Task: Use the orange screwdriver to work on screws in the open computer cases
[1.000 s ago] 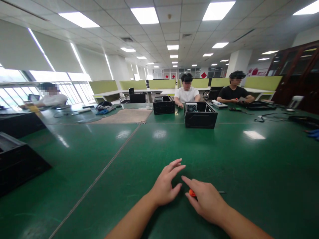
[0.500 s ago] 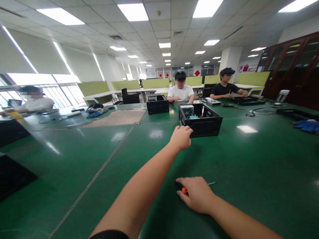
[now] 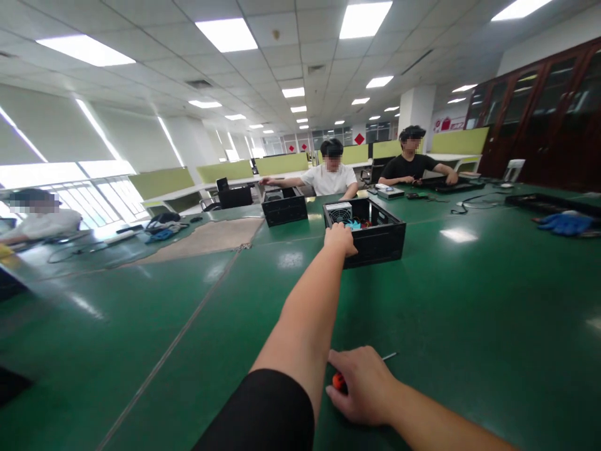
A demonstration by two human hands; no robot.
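My left hand point(image 3: 341, 239) is stretched far forward, its fingers closed over the near left edge of a black computer case point(image 3: 380, 243). The case is open at the top and shows a fan grille, a light-blue part and some wires. Nearer to me, my right hand point(image 3: 364, 383) rests low over the green table, curled around a screwdriver point(image 3: 339, 381). The orange end of the screwdriver shows between thumb and fingers, and its metal shaft sticks out beyond the back of the hand.
A second black case point(image 3: 284, 208) stands farther back, beside a person in white point(image 3: 331, 178). A person in black point(image 3: 413, 166) works behind right. Blue gloves point(image 3: 566, 223) lie at the right; another person point(image 3: 40, 216) sits far left. The green table point(image 3: 451, 326) has a seam.
My left hand has reached farther onto the case edge, and more of my black sleeve shows. The view has shifted right. The person in white has stretched an arm to the second case.
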